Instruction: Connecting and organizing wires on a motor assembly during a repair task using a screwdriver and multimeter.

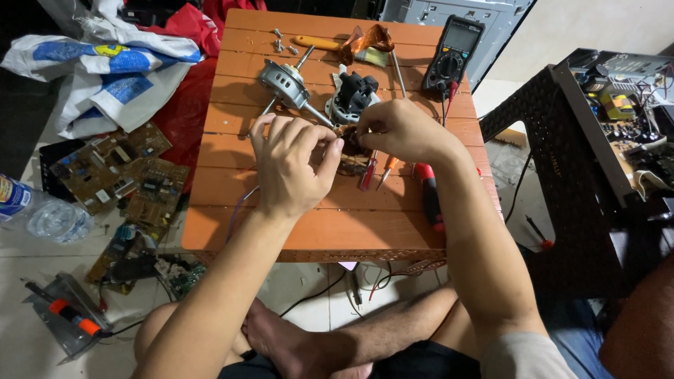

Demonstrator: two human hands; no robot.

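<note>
My left hand (289,163) and my right hand (399,130) meet over the middle of a low orange table (316,231). Both pinch a small dark coil-like part (349,140) with thin wires; most of it is hidden by my fingers. Just behind my hands lie a silver motor with a shaft (286,85) and a dark motor housing (351,97). A red-handled screwdriver (368,172) and an orange-handled tool (387,170) rest under my right hand.
A black multimeter (453,57) sits at the table's back right, several screws (282,43) and an orange-handled screwdriver (319,43) at the back. Circuit boards (119,175) and a plastic bottle (38,210) lie on the floor left. A black perforated stand (562,154) is on the right.
</note>
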